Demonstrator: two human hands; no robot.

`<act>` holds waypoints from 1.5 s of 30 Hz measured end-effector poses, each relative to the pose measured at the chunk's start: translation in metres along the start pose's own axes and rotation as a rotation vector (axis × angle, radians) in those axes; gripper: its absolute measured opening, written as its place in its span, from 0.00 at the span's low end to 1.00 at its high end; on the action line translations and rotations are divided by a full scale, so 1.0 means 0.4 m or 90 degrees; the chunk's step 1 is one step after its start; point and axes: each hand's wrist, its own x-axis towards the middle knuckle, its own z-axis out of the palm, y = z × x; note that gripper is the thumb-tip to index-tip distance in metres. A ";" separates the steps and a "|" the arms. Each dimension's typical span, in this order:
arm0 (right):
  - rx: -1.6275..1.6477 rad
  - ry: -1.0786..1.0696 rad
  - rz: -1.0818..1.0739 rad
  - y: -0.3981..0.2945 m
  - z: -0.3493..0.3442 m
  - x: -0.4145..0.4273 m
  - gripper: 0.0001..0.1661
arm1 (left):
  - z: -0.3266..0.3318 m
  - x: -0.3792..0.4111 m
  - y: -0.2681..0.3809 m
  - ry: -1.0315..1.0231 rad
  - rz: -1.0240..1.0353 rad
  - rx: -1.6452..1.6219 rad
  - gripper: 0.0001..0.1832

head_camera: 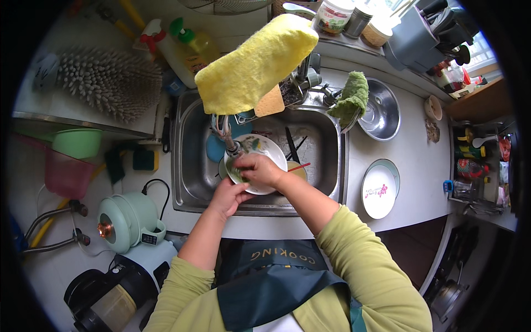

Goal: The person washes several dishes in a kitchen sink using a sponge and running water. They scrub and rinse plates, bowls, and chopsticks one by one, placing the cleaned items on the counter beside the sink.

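My left hand [233, 197] grips the lower rim of a white floral dish [270, 151], tilted above the sink [319, 120]. Inside that dish, my right hand [258, 169] has bent fingers on what looks like a green cloth [237, 171], blurred and mostly hidden. The faucet spout [233, 147] ends just above the dish. Behind and below it in the basin are a blue round item [215, 148], dark utensils [291, 145], and a yellowish bowl [299, 170] with a red stick [299, 167] across it.
A yellow cloth [257, 66] covers the faucet's upper part. A green cloth [354, 95] hangs beside a metal basin [381, 112]. White dishes [378, 195] rest on the right counter. Left stand a pale green electric pot [128, 220], sponge [145, 160] and bottles [195, 47].
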 end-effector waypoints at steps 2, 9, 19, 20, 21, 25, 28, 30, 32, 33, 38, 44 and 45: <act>-0.017 -0.114 0.017 -0.009 -0.016 -0.009 0.18 | -0.020 0.004 0.012 0.018 0.063 -0.039 0.25; -0.469 0.017 0.179 0.029 -0.111 -0.033 0.14 | -0.007 -0.021 0.013 0.048 0.072 -0.047 0.33; -0.050 -0.111 0.078 -0.064 -0.019 -0.057 0.27 | -0.023 0.040 0.000 0.017 0.024 -0.041 0.32; -0.052 -0.097 0.023 -0.084 -0.023 -0.074 0.26 | -0.040 0.038 0.008 0.003 0.055 -0.050 0.31; -0.057 -0.080 -0.031 -0.093 -0.029 -0.095 0.26 | -0.028 0.029 0.033 0.005 0.059 -0.033 0.28; -0.373 -0.010 -0.100 -0.025 -0.110 -0.153 0.15 | -0.085 0.055 0.062 0.041 -0.018 -0.067 0.24; -0.266 -0.076 -0.130 -0.017 -0.173 -0.119 0.10 | -0.101 0.073 0.062 0.019 -0.084 -0.116 0.25; -0.170 -0.108 -0.058 -0.026 -0.200 -0.085 0.15 | -0.080 0.068 0.072 0.051 -0.143 -0.070 0.27; -0.114 -0.141 0.058 -0.030 -0.230 -0.059 0.18 | -0.053 0.074 0.075 0.115 -0.182 0.044 0.33; -0.024 -0.144 0.146 -0.027 -0.245 -0.051 0.19 | -0.080 0.095 0.050 0.137 -0.132 0.135 0.33; 0.281 -0.016 0.293 0.026 -0.309 -0.051 0.20 | -0.084 0.125 0.007 -0.011 0.101 0.351 0.22; 0.448 0.255 0.260 0.093 -0.218 -0.030 0.16 | -0.037 0.126 0.022 -0.144 0.083 0.229 0.17; 0.360 0.292 0.242 0.118 -0.196 -0.020 0.15 | -0.028 0.132 0.018 -0.156 0.081 0.226 0.16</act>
